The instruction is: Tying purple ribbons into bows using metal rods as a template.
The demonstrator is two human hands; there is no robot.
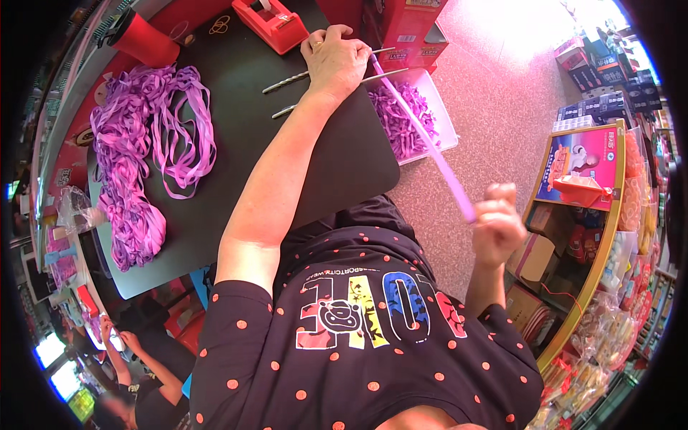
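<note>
A strip of light purple ribbon (426, 136) stretches taut between my hands, over a white bin (454, 136) of purple ribbon pieces (408, 118). My left hand (335, 61) is closed at the table edge, fingers at the ribbon's far end. Two thin metal rods (285, 82) run under or beside that hand and stick out past the edge; exactly how the fingers meet them is hidden. Blurred by motion, my right hand (496, 223) is closed in a fist around the ribbon's near end, off the table to the right.
Looped purple ribbon (132, 165) lies in a heap on the dark table (251, 165). Behind stand a red tape dispenser (276, 29) and a red cylinder (147, 39). A shelf unit (595, 236) with packaged goods lines the right. Another person's arms (154, 365) show at lower left.
</note>
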